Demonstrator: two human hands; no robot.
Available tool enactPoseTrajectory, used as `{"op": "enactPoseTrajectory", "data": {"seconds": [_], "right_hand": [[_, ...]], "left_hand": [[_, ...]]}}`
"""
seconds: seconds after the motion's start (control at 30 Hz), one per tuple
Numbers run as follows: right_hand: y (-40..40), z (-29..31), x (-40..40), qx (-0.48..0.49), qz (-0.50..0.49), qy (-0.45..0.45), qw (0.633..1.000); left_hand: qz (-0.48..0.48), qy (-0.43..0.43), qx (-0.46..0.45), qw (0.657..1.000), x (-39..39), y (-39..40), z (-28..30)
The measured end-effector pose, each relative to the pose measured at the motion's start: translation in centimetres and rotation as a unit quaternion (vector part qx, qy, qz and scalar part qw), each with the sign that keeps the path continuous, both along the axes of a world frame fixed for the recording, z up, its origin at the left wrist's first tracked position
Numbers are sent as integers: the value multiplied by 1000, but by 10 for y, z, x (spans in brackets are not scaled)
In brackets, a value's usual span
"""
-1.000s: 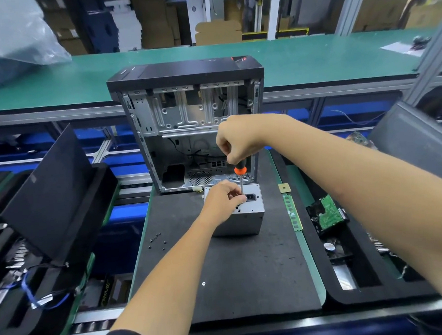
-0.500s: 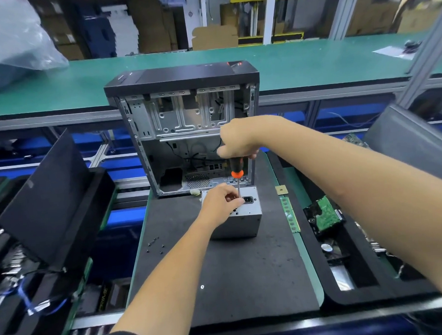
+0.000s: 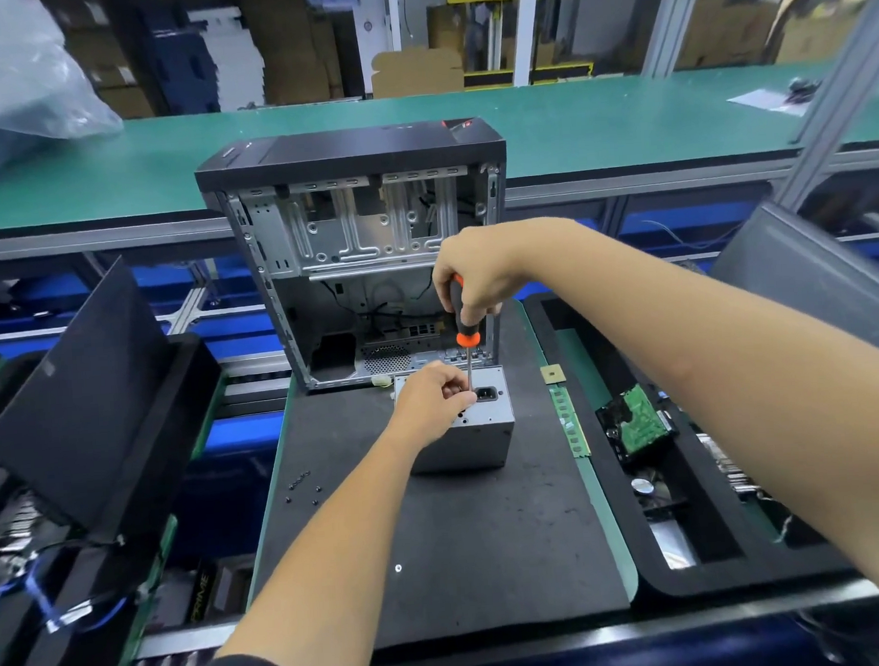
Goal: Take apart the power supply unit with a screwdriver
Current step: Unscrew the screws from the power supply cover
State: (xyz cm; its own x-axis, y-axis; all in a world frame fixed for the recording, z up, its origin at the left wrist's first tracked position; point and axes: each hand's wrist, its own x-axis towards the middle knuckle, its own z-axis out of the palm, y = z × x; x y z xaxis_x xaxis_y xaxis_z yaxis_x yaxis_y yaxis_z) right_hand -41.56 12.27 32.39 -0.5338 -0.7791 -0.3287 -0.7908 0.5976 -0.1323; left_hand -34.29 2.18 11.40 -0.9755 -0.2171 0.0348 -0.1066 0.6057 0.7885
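Only one piece of lettering reads at all: the word "PRIME", in pale capitals running up the side of a dark box (image 3: 202, 594) that lies low at the left, under the edge of the black mat (image 3: 438, 536). The black computer case (image 3: 351, 151) carries a red mark near the right end of its top and small pale marks near the left end, all too small to make out. The sheet of paper (image 3: 764, 98) on the far green worktop (image 3: 594, 116) shows no print that can be read.
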Motion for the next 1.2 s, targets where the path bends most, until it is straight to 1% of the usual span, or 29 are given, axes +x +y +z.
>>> {"op": "enactPoseTrajectory", "data": {"seconds": [0.07,0.13,0.2,0.23,0.4,0.53,0.6,0.67,0.73,0.77,0.8,0.97,1.07,1.13,1.2], "right_hand": [[-4,-3,1,10,-40,-16,999],[-10,-2,5,33,-71,-1,997],[-16,-4,7,35,-61,45,997],[-17,-5,7,25,-55,48,997],[-12,13,6,63,-1,5,998],[-10,10,6,42,4,-13,999],[-11,7,6,41,-14,-14,999],[-15,4,9,84,-28,28,996],[-19,0,11,118,-12,92,989],[-19,-2,11,119,-5,103,988],[-20,-1,11,114,1,90,989],[-10,7,2,22,19,-9,1000],[-6,-5,1,-34,-19,-68,997],[-7,-9,2,-31,-55,-55,996],[-9,-7,2,5,-90,-17,996]], "left_hand": [[-9,3,-10,1000,0,0,1],[-14,3,-11,1000,1,-1,1],[-16,0,-5,1000,1,-1,2],[-17,-1,-2,1000,1,-2,2],[-31,0,-29,999,1,-2,2],[-34,-8,-33,999,-1,-4,0],[-36,-9,-29,999,-1,-4,1],[-44,-13,-31,998,-2,-5,3],[-52,-17,-34,998,-3,-6,3],[-54,-18,-35,998,-3,-6,4],[-55,-17,-35,998,-3,-6,4],[-44,-22,-30,998,-4,-5,2],[-46,-35,-30,998,-6,-4,3],[-47,-47,-30,997,-6,-2,5],[-48,-55,-40,996,-7,-1,7]]}}
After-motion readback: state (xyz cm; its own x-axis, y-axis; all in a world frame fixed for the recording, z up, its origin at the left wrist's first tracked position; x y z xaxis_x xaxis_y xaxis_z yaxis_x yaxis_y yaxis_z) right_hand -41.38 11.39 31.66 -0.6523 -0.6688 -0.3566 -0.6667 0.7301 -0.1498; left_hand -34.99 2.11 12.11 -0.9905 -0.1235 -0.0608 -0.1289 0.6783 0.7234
